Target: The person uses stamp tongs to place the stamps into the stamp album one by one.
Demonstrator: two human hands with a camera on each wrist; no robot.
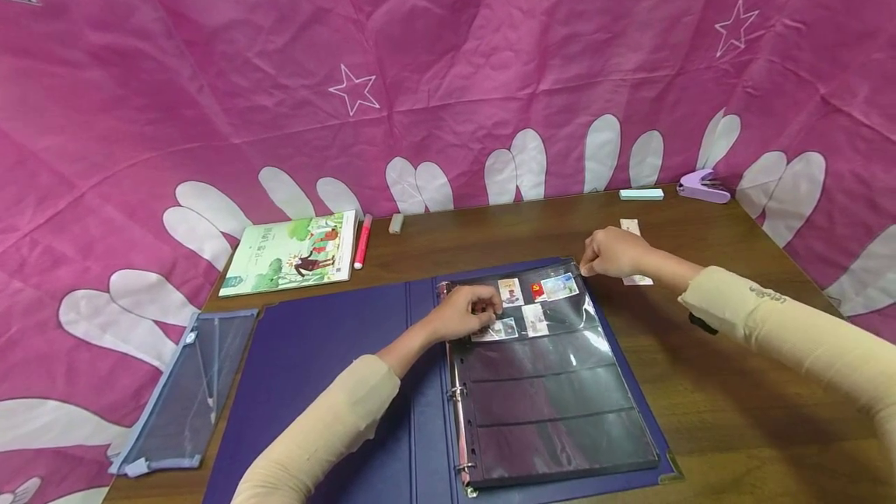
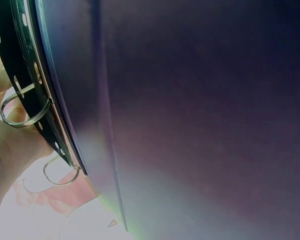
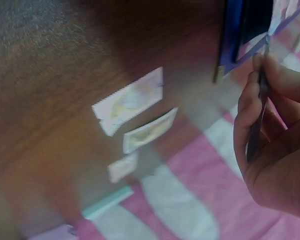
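Observation:
A stamp album (image 1: 553,391) lies spread on the table, its black pocket page on ring binding. Several stamps sit in the upper pockets, among them a red stamp (image 1: 537,292) and a bluish stamp (image 1: 560,287). My left hand (image 1: 465,312) rests on the page with bent fingers, over the left end of the second row; whether it pinches the pocket film cannot be made out. In the left wrist view, binder rings (image 2: 25,112) partly cover that hand. At the page's far right corner, my right hand (image 1: 607,252) pinches slim dark tweezers (image 3: 256,120).
Loose stamps (image 3: 130,100) lie on the table right of the album. Behind them are a mint-green box (image 1: 641,194) and a purple stapler (image 1: 703,187). To the left are a picture book (image 1: 290,253), a red marker (image 1: 362,242), an eraser (image 1: 396,224) and a blue-edged zip pouch (image 1: 189,391).

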